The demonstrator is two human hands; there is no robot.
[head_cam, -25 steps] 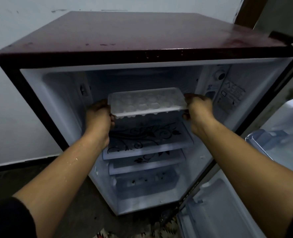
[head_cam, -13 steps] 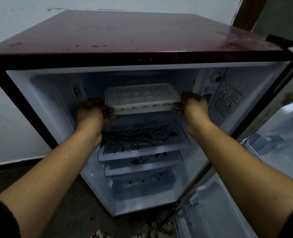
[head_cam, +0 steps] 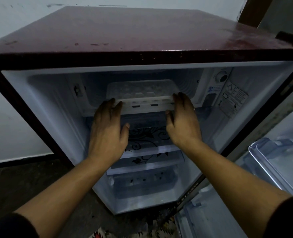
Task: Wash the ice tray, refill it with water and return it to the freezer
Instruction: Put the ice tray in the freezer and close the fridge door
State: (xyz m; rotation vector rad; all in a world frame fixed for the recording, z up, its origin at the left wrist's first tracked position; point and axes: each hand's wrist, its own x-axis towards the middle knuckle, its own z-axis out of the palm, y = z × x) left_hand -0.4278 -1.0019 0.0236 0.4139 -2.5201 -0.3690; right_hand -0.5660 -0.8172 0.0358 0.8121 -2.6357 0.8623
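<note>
Standing beside this person, I see a pale wall on the left and a low maroon fridge standing open. The left hand reaches in with its fingers stretched out nearly straight. The tips are against the near left corner of the ice tray, the thumb is splayed off to the side, and nothing is gripped. The tray lies flat inside the freezer compartment at the top of the cabinet, its long front lip facing out and close to the compartment's mouth. It is too dim to tell whether there is water in the cups. Just below it sits a glass shelf printed with dark swirls. The right hand matches the left: fingers laid flat against the tray's near right end and the thumb tucked just under the lip. I cannot tell whether the thumb touches. Further right are a dial and a label on the inner wall, then the swung-open door.

I take this for the last step, returning the tray to the freezer. The next move, I'd guess, calls for an even push from both hands to keep the tray level as it goes in. Then the hands draw back and the door is shut.
</note>
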